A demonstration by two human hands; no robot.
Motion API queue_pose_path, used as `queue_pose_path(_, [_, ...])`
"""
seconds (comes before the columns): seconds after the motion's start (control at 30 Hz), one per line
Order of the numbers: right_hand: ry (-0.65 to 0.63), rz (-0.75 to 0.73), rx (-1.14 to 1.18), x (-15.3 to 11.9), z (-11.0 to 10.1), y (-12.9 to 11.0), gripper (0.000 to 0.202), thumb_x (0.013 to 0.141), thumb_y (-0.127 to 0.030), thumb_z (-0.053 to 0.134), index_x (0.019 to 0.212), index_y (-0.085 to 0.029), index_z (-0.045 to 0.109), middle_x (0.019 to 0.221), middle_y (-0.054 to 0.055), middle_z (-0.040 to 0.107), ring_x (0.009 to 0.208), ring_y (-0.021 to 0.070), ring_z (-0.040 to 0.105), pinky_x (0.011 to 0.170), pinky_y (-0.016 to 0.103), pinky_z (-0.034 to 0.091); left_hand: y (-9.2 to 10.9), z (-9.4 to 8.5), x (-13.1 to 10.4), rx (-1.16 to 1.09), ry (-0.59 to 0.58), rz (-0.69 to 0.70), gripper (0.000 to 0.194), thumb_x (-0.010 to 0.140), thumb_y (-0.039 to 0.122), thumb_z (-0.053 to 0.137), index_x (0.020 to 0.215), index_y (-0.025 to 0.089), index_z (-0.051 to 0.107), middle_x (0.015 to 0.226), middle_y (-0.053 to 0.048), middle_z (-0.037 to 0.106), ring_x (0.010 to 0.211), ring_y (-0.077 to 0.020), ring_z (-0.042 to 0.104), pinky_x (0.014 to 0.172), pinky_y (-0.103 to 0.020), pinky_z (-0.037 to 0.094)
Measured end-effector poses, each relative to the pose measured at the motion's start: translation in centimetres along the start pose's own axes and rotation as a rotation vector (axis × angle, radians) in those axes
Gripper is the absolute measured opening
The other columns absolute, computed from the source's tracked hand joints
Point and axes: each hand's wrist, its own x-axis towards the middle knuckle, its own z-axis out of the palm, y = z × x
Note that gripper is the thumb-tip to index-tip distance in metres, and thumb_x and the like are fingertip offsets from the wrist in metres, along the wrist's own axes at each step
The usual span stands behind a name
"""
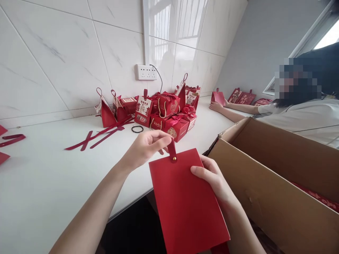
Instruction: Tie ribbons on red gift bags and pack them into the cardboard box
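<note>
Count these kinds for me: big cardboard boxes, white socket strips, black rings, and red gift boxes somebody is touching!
Cardboard boxes: 1
Socket strips: 1
Black rings: 1
Red gift boxes being touched: 2
Total: 5

The upright red box (144, 113) reads 喜 twice; the lettering on nearby boxes (177, 129) is too small to read
</note>
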Motion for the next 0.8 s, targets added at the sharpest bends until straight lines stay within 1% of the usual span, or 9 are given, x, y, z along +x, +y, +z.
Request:
queue_pose_path(0.2, [-0.018, -0.046, 0.012, -0.3, -1.3, 1.2, 0.036, 0.075, -0.04, 0.066, 0.106, -0.022, 0.065, 0.089, 0.006, 0.07, 0.071, 0.0223, 0.067, 0.064, 0.034, 0.055, 2.0, 1.4, -0.2, 0.158, 0.292, 0.075, 0.024, 0.076, 0.036, 0.065, 0.061, 0.017, 0.064, 0.05, 0.002, 0.058, 0.045, -0.0109, 0.057, 0.044, -0.019, 0.047])
queue_pose_path(0.27, [-0.041, -0.094, -0.029, 0.2, -2.3, 1.9, 0.035, 0.078, -0.041, 0.066, 0.107, -0.022, 0.064, 0.094, 0.006, 0.069, 0.078, 0.0221, 0.066, 0.071, 0.035, 0.055, 2.5, 1.6, -0.2, 0.122, 0.271, 0.081, 0.025, 0.076, 0.038, 0.065, 0.062, 0.017, 0.064, 0.051, 0.001, 0.06, 0.045, -0.0121, 0.058, 0.044, -0.02, 0.049])
queue_pose_path(0.33, [-0.003, -0.166, 0.032, 0.7, -3.8, 2.6, 0.032, 0.077, -0.043, 0.067, 0.102, -0.022, 0.065, 0.093, 0.006, 0.067, 0.081, 0.0217, 0.064, 0.073, 0.035, 0.054, 2.7, 1.8, 0.0, 0.008, 0.161, 0.046, 0.031, 0.076, 0.047, 0.062, 0.071, 0.016, 0.067, 0.059, -0.003, 0.066, 0.047, -0.0158, 0.062, 0.042, -0.023, 0.05])
queue_pose_path(0.4, [0.06, -0.226, 0.177, 1.3, -5.5, 3.3, 0.03, 0.078, -0.05, 0.063, 0.087, -0.022, 0.064, 0.078, 0.005, 0.064, 0.069, 0.0182, 0.061, 0.062, 0.032, 0.053, 2.3, 2.1, 0.1, -0.124, 0.1, -0.002, 0.042, 0.076, 0.056, 0.056, 0.081, 0.016, 0.067, 0.066, -0.007, 0.069, 0.05, -0.0197, 0.065, 0.039, -0.025, 0.051])
queue_pose_path(0.5, [0.159, -0.301, 0.295, 1.5, -7.7, 4.0, 0.041, 0.087, -0.059, 0.04, 0.076, -0.024, 0.057, 0.049, -0.005, 0.04, 0.037, 0.0084, 0.034, 0.037, 0.021, 0.037, 0.6, 3.0, 0.5, -0.164, 0.114, -0.066, 0.042, 0.076, 0.056, 0.056, 0.079, 0.016, 0.066, 0.065, -0.008, 0.069, 0.051, -0.0214, 0.066, 0.037, -0.025, 0.05])
queue_pose_path(0.57, [0.297, -0.48, 0.358, 1.4, -8.6, 4.3, 0.053, 0.09, -0.063, 0.018, 0.079, -0.026, 0.054, 0.042, -0.011, 0.017, 0.031, 0.0056, 0.008, 0.03, 0.016, 0.021, -0.9, 4.1, 1.0, -0.109, 0.054, -0.114, 0.036, 0.075, 0.051, 0.059, 0.073, 0.016, 0.066, 0.061, -0.006, 0.067, 0.048, -0.0201, 0.065, 0.036, -0.023, 0.05])
queue_pose_path(0.6, [0.294, -0.516, 0.359, 1.2, -9.0, 4.4, 0.057, 0.089, -0.065, 0.011, 0.079, -0.026, 0.052, 0.042, -0.013, 0.009, 0.031, 0.0053, 0.001, 0.03, 0.016, 0.018, -1.7, 4.7, 1.2, -0.085, 0.003, -0.133, 0.035, 0.075, 0.05, 0.06, 0.071, 0.016, 0.066, 0.06, -0.006, 0.066, 0.047, -0.0195, 0.065, 0.036, -0.023, 0.049])
queue_pose_path(0.7, [0.009, -0.31, 0.287, 0.1, -10.0, 3.5, 0.057, 0.083, -0.071, 0.012, 0.075, -0.026, 0.046, 0.038, -0.015, 0.009, 0.027, 0.0049, 0.005, 0.029, 0.018, 0.027, -3.9, 6.7, 2.3, -0.033, -0.116, -0.17, 0.034, 0.076, 0.049, 0.059, 0.071, 0.016, 0.066, 0.061, -0.006, 0.066, 0.048, -0.0186, 0.064, 0.037, -0.022, 0.049])
queue_pose_path(0.8, [-0.39, -0.114, 0.35, -1.8, -10.4, 1.4, 0.053, 0.071, -0.078, 0.032, 0.071, -0.026, 0.042, 0.038, -0.011, 0.029, 0.027, 0.0076, 0.027, 0.035, 0.029, 0.044, -5.2, 8.7, 3.4, 0.012, -0.13, -0.169, 0.037, 0.077, 0.05, 0.057, 0.073, 0.015, 0.066, 0.065, -0.007, 0.067, 0.053, -0.019, 0.066, 0.038, -0.022, 0.05])
